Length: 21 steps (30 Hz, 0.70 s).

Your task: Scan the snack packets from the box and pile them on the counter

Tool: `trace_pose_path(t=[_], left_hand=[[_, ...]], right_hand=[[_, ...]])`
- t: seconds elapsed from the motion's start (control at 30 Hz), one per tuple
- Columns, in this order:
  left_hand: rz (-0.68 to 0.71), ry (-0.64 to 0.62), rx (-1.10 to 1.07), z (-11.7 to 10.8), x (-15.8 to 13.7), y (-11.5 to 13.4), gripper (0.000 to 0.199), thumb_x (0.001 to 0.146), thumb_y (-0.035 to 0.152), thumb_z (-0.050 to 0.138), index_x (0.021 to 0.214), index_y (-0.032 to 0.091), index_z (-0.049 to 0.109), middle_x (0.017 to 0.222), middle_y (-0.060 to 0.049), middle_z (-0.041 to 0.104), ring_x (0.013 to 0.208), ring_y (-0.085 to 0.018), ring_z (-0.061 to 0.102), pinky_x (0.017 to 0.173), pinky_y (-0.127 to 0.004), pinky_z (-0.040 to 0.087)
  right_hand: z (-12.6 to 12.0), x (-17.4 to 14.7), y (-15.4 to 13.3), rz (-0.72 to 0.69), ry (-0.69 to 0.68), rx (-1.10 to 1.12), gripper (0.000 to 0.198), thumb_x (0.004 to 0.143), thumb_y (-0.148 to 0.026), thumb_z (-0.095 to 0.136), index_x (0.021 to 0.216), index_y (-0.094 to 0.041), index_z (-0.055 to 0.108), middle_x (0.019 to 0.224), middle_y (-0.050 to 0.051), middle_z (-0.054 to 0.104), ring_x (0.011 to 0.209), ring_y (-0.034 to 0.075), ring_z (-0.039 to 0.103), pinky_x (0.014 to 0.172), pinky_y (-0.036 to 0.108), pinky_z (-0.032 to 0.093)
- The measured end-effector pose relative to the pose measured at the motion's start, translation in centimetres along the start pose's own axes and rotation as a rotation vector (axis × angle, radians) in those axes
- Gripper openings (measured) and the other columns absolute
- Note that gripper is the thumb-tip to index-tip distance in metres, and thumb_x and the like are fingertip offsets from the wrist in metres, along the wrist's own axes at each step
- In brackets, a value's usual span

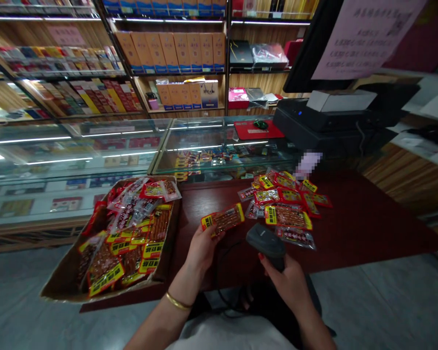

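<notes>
One snack packet (225,220), likely light, bendy and slick, is over the table (361,228), sensibly pinched at one end by the left hand (203,245); the right hand (287,278), fingers mostly hidden, seems wrapped round the scanner (264,240).

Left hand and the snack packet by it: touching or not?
Touching. The head view shows the left hand holding the snack packet at its left end, thumb lying over the near edge.

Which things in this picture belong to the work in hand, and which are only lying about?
Apparently in use:
snack packet in left hand
scanner in right hand
cardboard box of packets
loose packets

Apparently lying about:
computer mouse
red pad
monitor
tan boxes behind
</notes>
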<state>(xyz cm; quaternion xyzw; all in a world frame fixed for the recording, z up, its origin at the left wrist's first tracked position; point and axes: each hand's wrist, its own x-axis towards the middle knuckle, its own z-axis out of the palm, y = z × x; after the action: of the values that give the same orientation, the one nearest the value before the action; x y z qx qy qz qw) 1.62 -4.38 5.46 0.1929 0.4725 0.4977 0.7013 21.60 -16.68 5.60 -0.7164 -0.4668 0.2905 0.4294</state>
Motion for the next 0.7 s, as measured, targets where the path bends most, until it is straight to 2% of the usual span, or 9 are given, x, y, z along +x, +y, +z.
trace_pose_path(t=[0.1,0.27,0.33,0.37,0.4,0.47,0.57,0.6,0.7], left_hand=[[-0.102,-0.110,-0.034,4.6,2.1,-0.5,0.028,0.080,0.013,0.075,0.106,0.017,0.068,0.110,-0.011,0.077,0.091,-0.020,0.074,0.079,-0.033,0.062],[-0.208,-0.356,0.085,14.4,6.6,-0.6,0.034,0.078,0.016,0.076,0.111,0.013,0.068,0.105,-0.014,0.077,0.087,-0.022,0.074,0.078,-0.033,0.061],[-0.184,-0.359,0.114,16.5,7.5,-0.8,0.040,0.075,0.015,0.079,0.114,0.012,0.068,0.111,-0.017,0.076,0.095,-0.024,0.074,0.083,-0.033,0.060],[-0.154,-0.328,0.110,16.7,7.4,-0.9,0.046,0.073,0.013,0.079,0.118,0.013,0.067,0.117,-0.017,0.075,0.101,-0.025,0.073,0.086,-0.033,0.058],[-0.107,-0.293,0.103,16.3,7.0,-0.9,0.052,0.072,0.011,0.080,0.122,0.014,0.066,0.123,-0.017,0.073,0.106,-0.025,0.072,0.090,-0.032,0.057],[0.034,-0.274,0.111,13.8,5.1,-0.7,0.055,0.073,0.011,0.079,0.126,0.017,0.065,0.127,-0.015,0.072,0.112,-0.024,0.070,0.093,-0.031,0.055],[0.354,-0.324,0.327,7.3,0.6,1.5,0.037,0.080,0.018,0.075,0.117,0.019,0.073,0.112,-0.011,0.077,0.103,-0.024,0.071,0.091,-0.033,0.054],[0.468,-0.289,0.454,4.7,-1.0,2.9,0.031,0.082,0.020,0.073,0.112,0.020,0.076,0.108,-0.010,0.078,0.100,-0.024,0.071,0.091,-0.033,0.054],[0.688,0.023,0.871,-3.0,-5.3,8.2,0.017,0.087,0.027,0.068,0.099,0.024,0.080,0.102,-0.008,0.079,0.097,-0.024,0.071,0.093,-0.034,0.052]], right_hand=[[-0.9,-0.4,0.6,0.037,0.063,0.007,0.038,0.082,-0.057,0.068,0.076,-0.021,0.075,0.060,0.005,0.075,0.057,0.026,0.072,0.057,0.032,0.055],[-1.8,-0.7,1.6,0.113,0.155,0.022,0.042,0.077,-0.061,0.071,0.080,-0.020,0.076,0.060,0.006,0.076,0.055,0.027,0.073,0.054,0.033,0.055],[-2.0,-0.8,1.8,0.120,0.185,0.013,0.043,0.075,-0.062,0.073,0.079,-0.020,0.077,0.061,0.007,0.077,0.056,0.028,0.074,0.055,0.033,0.056],[-2.0,-0.8,1.8,0.126,0.190,0.011,0.044,0.074,-0.063,0.073,0.077,-0.020,0.077,0.061,0.008,0.077,0.056,0.028,0.074,0.055,0.033,0.056],[-2.1,-0.9,1.9,0.131,0.185,0.008,0.044,0.074,-0.064,0.072,0.076,-0.020,0.077,0.061,0.008,0.077,0.056,0.028,0.074,0.054,0.034,0.056],[-2.1,-1.1,2.3,0.152,0.162,0.002,0.046,0.072,-0.066,0.072,0.073,-0.020,0.077,0.061,0.009,0.078,0.056,0.029,0.074,0.052,0.034,0.056],[-1.8,-1.0,3.4,0.201,0.132,-0.065,0.045,0.071,-0.066,0.073,0.072,-0.021,0.077,0.063,0.010,0.079,0.059,0.031,0.076,0.053,0.035,0.056],[-1.6,-0.8,3.7,0.213,0.103,-0.095,0.045,0.070,-0.066,0.073,0.072,-0.021,0.078,0.065,0.010,0.080,0.059,0.032,0.076,0.052,0.036,0.055],[-0.7,0.3,3.9,0.195,0.045,-0.139,0.047,0.069,-0.068,0.074,0.074,-0.021,0.078,0.069,0.011,0.081,0.063,0.033,0.077,0.055,0.037,0.056]])
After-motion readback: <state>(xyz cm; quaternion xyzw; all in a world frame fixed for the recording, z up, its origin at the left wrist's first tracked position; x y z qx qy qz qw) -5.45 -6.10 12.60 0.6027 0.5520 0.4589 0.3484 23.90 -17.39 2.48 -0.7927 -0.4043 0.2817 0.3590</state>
